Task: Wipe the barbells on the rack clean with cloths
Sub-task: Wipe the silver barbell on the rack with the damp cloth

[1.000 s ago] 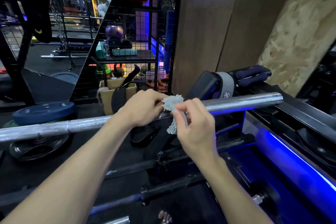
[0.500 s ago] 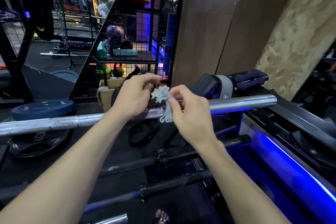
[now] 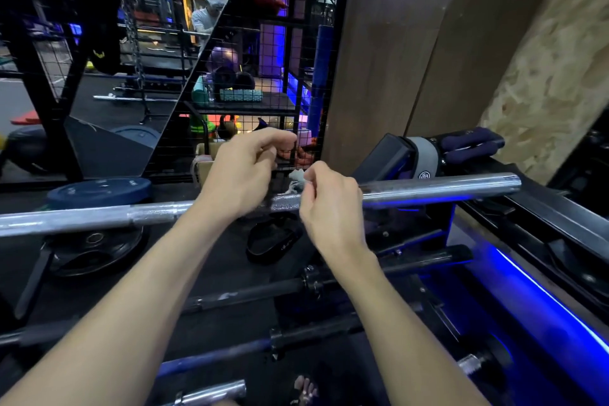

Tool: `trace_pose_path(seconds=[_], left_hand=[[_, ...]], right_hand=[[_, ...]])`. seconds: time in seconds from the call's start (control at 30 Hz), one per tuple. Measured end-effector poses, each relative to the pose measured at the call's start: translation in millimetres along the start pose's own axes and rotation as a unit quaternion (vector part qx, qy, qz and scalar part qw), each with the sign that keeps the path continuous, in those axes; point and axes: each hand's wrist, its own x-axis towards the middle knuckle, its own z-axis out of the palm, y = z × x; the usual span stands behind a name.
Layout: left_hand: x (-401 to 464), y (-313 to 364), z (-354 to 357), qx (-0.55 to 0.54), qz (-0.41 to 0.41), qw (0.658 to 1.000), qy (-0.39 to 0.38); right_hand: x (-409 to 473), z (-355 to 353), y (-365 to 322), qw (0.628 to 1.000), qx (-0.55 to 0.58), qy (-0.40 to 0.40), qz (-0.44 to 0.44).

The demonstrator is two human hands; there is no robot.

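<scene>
Barbells lie across a dark rack (image 3: 441, 224) — the top silver bar (image 3: 438, 189) runs from the left edge to the right upright, with two black bars (image 3: 425, 259) lower down. Blue weight plate (image 3: 99, 191) sits behind the silver bar on the left. Left hand (image 3: 245, 171) hovers above that bar, fingers curled; what they hold, if anything, I cannot tell. Right hand (image 3: 329, 204) pinches a small pale cloth (image 3: 298, 180) between thumb and forefinger — just over the bar.
</scene>
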Motion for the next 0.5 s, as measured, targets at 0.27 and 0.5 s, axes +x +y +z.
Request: trace_pose_path(seconds=[0.27, 0.5], left_hand=[[3, 0, 4, -0.025, -0.004, 1.0, 0.017], [1, 3, 7, -0.017, -0.007, 1.0, 0.014]], right_hand=[[-3, 2, 12, 0.999, 0.015, 0.03, -0.031], [7, -13, 28, 0.999, 0.004, 0.021, -0.025]])
